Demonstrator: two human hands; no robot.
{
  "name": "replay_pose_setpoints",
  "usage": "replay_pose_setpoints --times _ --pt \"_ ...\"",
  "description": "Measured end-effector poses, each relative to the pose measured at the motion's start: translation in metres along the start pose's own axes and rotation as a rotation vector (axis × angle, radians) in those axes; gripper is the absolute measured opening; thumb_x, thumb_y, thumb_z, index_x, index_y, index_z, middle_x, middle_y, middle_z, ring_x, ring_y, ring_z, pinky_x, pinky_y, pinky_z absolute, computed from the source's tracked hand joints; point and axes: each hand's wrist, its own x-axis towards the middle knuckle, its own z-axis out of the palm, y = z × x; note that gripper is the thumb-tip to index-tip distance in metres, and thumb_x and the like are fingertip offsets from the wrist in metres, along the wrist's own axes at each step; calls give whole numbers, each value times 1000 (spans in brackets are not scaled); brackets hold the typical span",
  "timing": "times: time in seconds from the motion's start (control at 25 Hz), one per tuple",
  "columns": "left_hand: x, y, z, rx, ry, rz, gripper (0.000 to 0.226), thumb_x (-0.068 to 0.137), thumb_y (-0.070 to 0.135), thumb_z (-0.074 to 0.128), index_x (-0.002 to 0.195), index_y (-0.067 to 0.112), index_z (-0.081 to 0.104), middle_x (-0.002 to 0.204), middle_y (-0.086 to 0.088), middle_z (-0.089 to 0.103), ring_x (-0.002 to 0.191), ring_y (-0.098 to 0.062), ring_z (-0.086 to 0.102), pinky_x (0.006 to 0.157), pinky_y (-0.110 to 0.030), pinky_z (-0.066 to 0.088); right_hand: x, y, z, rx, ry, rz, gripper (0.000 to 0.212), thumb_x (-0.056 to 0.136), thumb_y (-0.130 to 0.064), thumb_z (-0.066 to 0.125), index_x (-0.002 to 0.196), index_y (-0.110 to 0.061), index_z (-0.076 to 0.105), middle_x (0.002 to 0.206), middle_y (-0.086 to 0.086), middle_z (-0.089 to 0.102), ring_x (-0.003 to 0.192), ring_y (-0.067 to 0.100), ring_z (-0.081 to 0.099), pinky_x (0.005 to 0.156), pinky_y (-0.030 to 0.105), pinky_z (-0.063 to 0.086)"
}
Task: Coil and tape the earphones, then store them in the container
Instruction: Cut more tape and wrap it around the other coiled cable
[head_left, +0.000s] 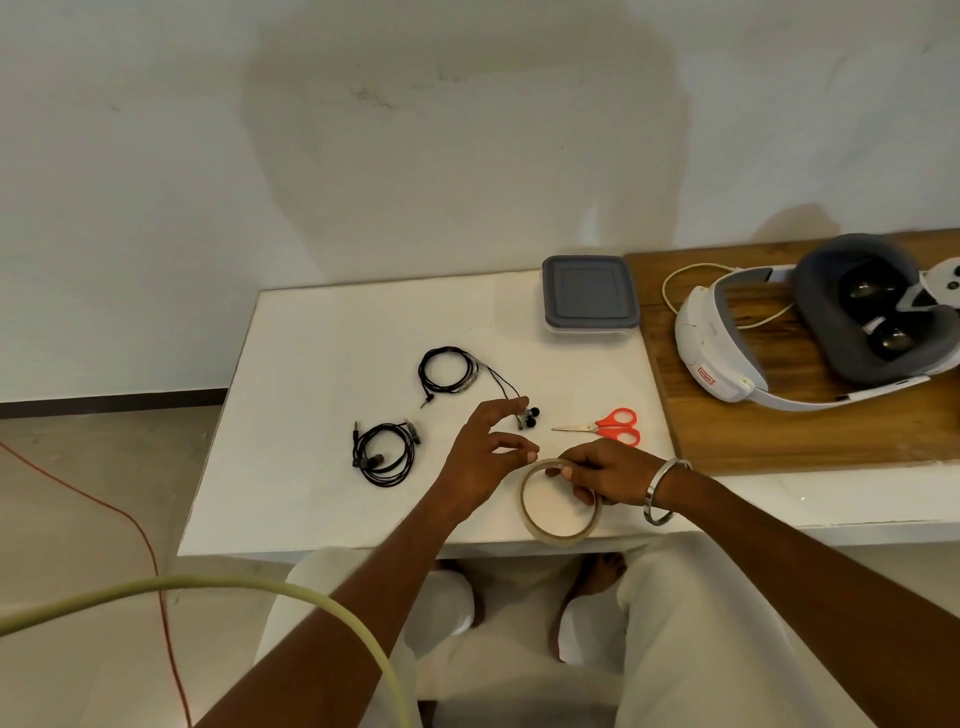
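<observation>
— What did we have around us?
— We sat before a plain white wall (156, 156), faintly stained and shadowed in the middle; a dark skirting strip (104, 401) ran along its foot.
— And under us?
— We saw a pale floor (78, 493); a thin red cable (150, 561) trailed across it.
— Furniture?
— We had a low white table (311, 364); a brown wooden board (779, 415) lay on its right side.

Place: plain room, recording setup | Evidence: bare white wall (156, 156), low white table (322, 338), VR headset (810, 332)
</observation>
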Motion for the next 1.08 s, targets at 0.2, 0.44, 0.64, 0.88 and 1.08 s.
replay_pose_setpoints --times 0.2,0.44,0.64,0.88,1.08 --pt "8 -8 14 63 65 42 66 76 -12 69 133 15 50 133 -5 47 78 -5 67 73 -14 53 5 7 -3 -195 58 -52 32 97 -30 46 121 -16 60 107 5 67 94 18 60 84 22 47" --pt "15 -12 27 94 143 85 76 77 -14 67 140 18 39 136 1 35 84 -10 62 70 -14 54 5 11 -6 -253 92 -46 30 95 -30 49 121 -15 55 109 7 64 86 18 59 71 18 49" --pt "20 -15 30 109 112 87 75 79 -13 65 141 18 38 140 -1 32 84 -12 63 73 -16 54 3 14 -9 -265 138 -18 22 93 -24 55 110 -20 42 86 7 60 63 13 54 54 18 49" --pt "21 -15 27 55 87 57 78 77 -12 68 142 21 38 141 1 31 86 -10 62 77 -21 55 5 29 -11 -436 336 -71 17 92 -25 54 105 -15 51 101 7 61 80 15 53 71 22 42" --pt "17 -7 17 47 77 50 82 75 -6 74 143 22 37 141 4 32 90 -10 63 75 -12 51 4 32 -13 -450 352 -33 24 90 -34 56 107 -18 51 97 3 60 75 13 53 69 24 46"
